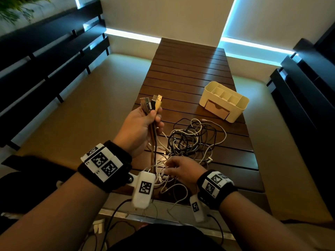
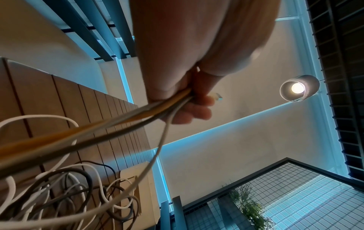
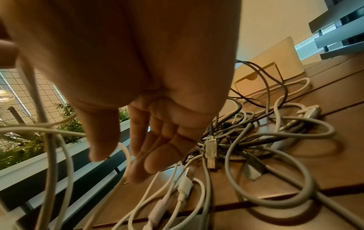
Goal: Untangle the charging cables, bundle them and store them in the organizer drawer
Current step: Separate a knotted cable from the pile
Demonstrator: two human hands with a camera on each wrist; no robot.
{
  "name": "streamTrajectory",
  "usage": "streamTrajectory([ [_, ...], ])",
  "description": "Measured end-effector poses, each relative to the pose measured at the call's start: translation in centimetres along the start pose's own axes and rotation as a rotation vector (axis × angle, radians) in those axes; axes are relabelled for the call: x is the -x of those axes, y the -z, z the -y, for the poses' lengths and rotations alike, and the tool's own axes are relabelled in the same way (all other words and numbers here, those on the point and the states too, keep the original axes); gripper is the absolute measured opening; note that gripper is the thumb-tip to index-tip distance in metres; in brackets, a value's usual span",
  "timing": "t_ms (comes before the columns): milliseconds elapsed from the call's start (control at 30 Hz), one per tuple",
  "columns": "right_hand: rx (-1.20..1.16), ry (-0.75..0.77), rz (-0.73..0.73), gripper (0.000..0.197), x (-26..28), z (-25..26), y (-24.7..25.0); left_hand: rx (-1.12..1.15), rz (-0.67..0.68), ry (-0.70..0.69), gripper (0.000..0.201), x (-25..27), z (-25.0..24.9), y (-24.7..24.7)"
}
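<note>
My left hand (image 1: 155, 119) is raised above the table and grips a bunch of cables just below their USB plugs (image 1: 152, 102), which stick up past the thumb. In the left wrist view the fingers (image 2: 197, 109) curl round those yellow, grey and white strands. The held cables hang down into a tangle of white, grey and black cables (image 1: 195, 140) on the wooden slatted table (image 1: 190, 69). My right hand (image 1: 171, 169) hovers low near the front edge, its straight fingers (image 3: 151, 157) among loose white cables (image 3: 183, 186). The cream organizer (image 1: 224, 101) stands at the right, drawer (image 1: 215, 108) facing me.
Cushioned benches with dark slatted backs run along both sides of the narrow table. Some cable loops hang over the table's front edge (image 1: 163, 201). A plant box and wire grid show at the left in the right wrist view.
</note>
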State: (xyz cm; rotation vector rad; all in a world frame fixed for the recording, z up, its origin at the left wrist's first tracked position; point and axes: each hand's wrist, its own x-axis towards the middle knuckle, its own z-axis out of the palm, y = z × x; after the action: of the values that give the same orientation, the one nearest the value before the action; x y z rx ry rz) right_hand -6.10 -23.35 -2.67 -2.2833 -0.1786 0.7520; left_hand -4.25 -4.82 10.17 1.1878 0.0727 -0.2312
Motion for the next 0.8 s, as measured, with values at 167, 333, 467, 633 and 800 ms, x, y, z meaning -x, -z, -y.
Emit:
streamTrajectory([
  [167, -0.016, -0.066, 0.279, 0.017, 1.1, 0.8, 0.1, 0.02, -0.048, -0.013, 0.023, -0.1, -0.5, 0.1],
  [333, 0.164, -0.283, 0.683, 0.012, 1.7, -0.9, -1.9, 0.137, -0.168, -0.07, 0.024, -0.3, -2.4, 0.7],
  [467, 0.342, -0.308, 0.723, 0.011, 2.3, -0.6, -2.2, 0.17, -0.213, -0.137, 0.023, -0.5, -4.0, 1.3],
  [633, 0.62, -0.219, 0.489, 0.049, 3.4, 2.7, 1.3, 0.103, -0.183, -0.11, 0.023, -0.2, -3.3, 0.9],
  [800, 0.216, -0.029, 0.058, 0.068, 3.9, 5.4, 4.5, 0.058, -0.157, -0.057, 0.024, 0.0, -2.1, 0.3],
])
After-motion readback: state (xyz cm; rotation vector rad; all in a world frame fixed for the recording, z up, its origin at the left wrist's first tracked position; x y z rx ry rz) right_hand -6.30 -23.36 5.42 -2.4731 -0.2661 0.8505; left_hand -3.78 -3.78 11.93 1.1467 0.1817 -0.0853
